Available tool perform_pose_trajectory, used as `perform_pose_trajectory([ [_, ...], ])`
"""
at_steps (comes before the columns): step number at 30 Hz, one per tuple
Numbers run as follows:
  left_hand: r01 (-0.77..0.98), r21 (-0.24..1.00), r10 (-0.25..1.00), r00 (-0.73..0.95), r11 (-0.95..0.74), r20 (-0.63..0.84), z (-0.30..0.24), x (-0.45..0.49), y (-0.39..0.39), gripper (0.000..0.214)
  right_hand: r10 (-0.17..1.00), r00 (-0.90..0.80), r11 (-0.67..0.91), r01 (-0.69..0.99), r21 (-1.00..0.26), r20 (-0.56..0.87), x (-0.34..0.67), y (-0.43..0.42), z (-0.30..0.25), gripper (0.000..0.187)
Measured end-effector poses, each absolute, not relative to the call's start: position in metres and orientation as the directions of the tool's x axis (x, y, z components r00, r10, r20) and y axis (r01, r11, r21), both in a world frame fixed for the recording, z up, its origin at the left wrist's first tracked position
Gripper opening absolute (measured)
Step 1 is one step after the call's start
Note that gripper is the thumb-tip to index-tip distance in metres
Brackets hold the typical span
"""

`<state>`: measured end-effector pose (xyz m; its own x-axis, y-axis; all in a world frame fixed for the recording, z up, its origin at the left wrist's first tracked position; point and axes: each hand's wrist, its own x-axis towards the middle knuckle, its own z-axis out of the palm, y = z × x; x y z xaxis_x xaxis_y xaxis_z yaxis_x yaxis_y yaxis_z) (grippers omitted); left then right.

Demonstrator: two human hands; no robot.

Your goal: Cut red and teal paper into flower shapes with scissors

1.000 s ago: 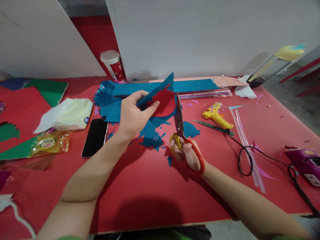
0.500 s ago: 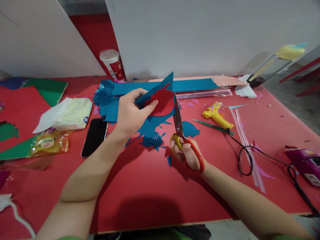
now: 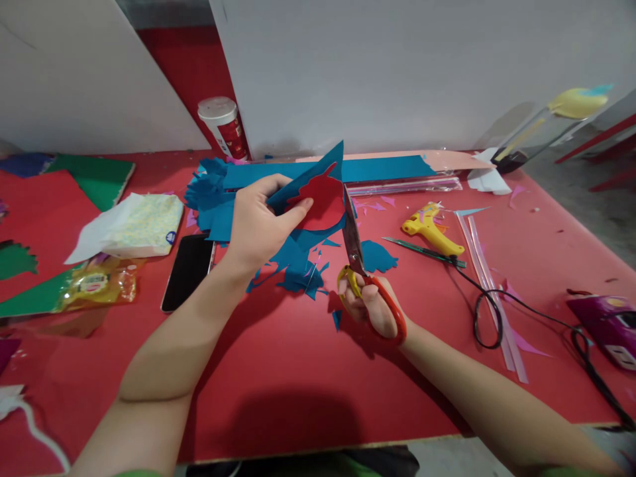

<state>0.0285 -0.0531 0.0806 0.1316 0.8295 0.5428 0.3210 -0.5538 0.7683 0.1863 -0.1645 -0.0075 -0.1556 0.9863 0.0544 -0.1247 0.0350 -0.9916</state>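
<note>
My left hand pinches a blue paper sheet with a red cut-out shape laid on it, held up above the red table. My right hand grips scissors with one yellow and one red handle. Their blades point up and away, meeting the right edge of the blue and red paper. Blue paper scraps lie on the table under both hands.
A black phone, a tissue pack and a yellow snack bag lie at left. A yellow glue gun with black cord lies at right, a purple device further right. A cup stands at the back.
My left hand and the paper have shifted slightly left and up; the scissor blades have followed along the paper's right edge. The rest is unchanged.
</note>
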Motion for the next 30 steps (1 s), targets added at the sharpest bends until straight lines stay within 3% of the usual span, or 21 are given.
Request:
perform_pose_trajectory([
  [6, 0.322, 0.77, 0.831, 0.135, -0.551, 0.539, 0.081, 0.028, -0.053, 0.008, 0.98, -0.149, 0.117, -0.108, -0.987, 0.132, 0.186, -0.163, -0.007, 0.055],
  [30, 0.302, 0.783, 0.836, 0.124, -0.545, 0.534, 0.074, 0.032, -0.055, 0.01, 0.977, -0.192, 0.06, -0.144, -0.988, 0.087, 0.188, -0.165, -0.019, 0.056],
])
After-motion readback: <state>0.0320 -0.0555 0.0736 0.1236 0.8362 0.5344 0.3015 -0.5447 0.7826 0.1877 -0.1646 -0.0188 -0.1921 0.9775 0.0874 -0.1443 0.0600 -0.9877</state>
